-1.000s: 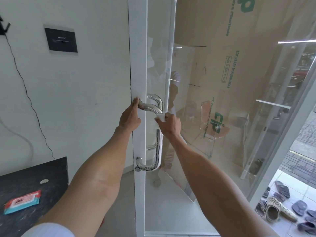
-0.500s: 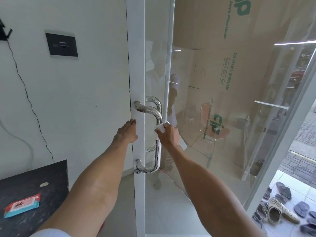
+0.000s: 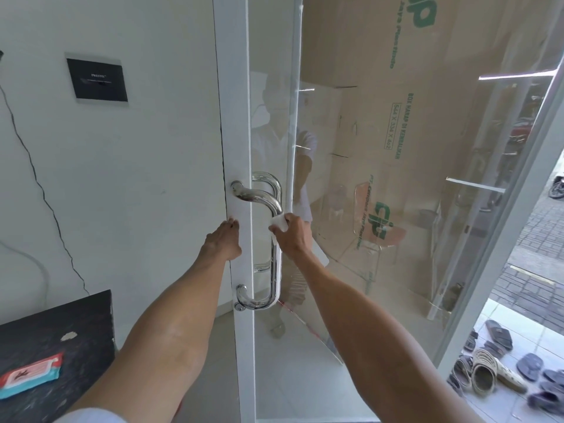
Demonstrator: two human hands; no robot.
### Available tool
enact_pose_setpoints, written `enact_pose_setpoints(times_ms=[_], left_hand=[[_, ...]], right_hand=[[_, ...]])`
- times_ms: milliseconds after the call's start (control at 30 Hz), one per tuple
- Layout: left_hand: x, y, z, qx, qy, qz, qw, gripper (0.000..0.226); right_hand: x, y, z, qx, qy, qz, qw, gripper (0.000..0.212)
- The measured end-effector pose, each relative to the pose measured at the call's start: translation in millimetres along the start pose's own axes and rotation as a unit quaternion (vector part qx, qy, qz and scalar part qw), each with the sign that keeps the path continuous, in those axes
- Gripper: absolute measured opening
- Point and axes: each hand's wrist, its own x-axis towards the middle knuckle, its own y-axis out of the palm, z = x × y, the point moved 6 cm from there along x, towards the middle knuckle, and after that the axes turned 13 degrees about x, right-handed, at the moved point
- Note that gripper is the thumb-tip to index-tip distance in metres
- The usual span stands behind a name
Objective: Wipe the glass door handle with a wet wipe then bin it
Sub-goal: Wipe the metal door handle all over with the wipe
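Wiping is underway. The right hand [image 3: 294, 236] is closed around the wipe [image 3: 279, 225], a crumpled white wad pressed on the handle [image 3: 276, 239], a polished steel tube bent in a D. The left hand [image 3: 224, 242], fingers loosely extended, braces the white frame [image 3: 236, 117] at the handle's 9 o'clock. Next, I judge: slide down toward 6, pressing evenly.

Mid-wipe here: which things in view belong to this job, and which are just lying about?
Job:
door handle
wet wipe in right hand
left hand on door frame

Lying about:
wipes pack
black table
sandals
wall plate
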Motion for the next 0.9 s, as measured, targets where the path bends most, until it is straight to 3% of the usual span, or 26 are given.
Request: enact_pose_setpoints(times_ms=[233,567,900], left_hand=[[3,-3,1,-0.005,0.001,-0.013,1.0,0.078],[5,-2,-2,-0.013,-0.003,-0.011,1.0,0.079],[4,-8,5,-0.007,0.007,-0.026,1.0,0.078]], right_hand=[[-7,10,-21,0.005,0.029,0.023,0.999,0.034],[15,-2,22,0.025,-0.048,-0.05,0.997,0.031],[-12,27,-37,-0.002,0.075,0.033,0.997,0.039]])
